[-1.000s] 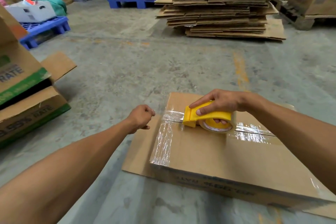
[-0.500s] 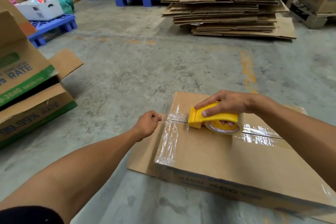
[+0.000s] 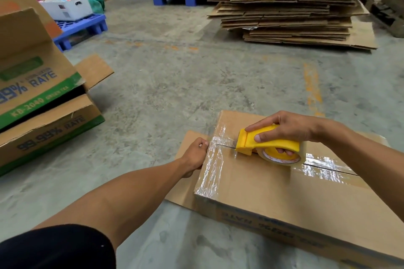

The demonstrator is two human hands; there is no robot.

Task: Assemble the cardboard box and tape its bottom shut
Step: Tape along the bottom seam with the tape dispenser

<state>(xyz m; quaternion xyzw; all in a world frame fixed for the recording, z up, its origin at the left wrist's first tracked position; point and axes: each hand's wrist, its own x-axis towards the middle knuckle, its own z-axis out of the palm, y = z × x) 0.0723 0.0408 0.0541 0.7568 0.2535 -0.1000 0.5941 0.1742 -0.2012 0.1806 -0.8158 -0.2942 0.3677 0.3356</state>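
Observation:
A brown cardboard box [image 3: 284, 199] lies bottom-up on the concrete floor, its flaps closed along a centre seam. Clear tape [image 3: 213, 168] runs across its left edge, and a shiny strip covers the seam toward the right. My right hand [image 3: 286, 129] grips a yellow tape dispenser [image 3: 262, 142] that rests on the seam near the box's left end. With its fingers curled, my left hand [image 3: 195, 155] touches the box's left edge at the seam, on the tape; what the fingertips hold is hidden.
Printed cartons [image 3: 37, 98] with open flaps stand at the left. A tall stack of flattened cardboard [image 3: 293, 4] fills the back right. Blue pallets [image 3: 85, 26] with a white bin [image 3: 67, 7] sit at the back left. A loose flap [image 3: 185, 181] sticks out under the box's left side.
My left hand has moved right, from hovering beside the box to touching its left edge at the seam. The dispenser has stayed near the left end of the seam.

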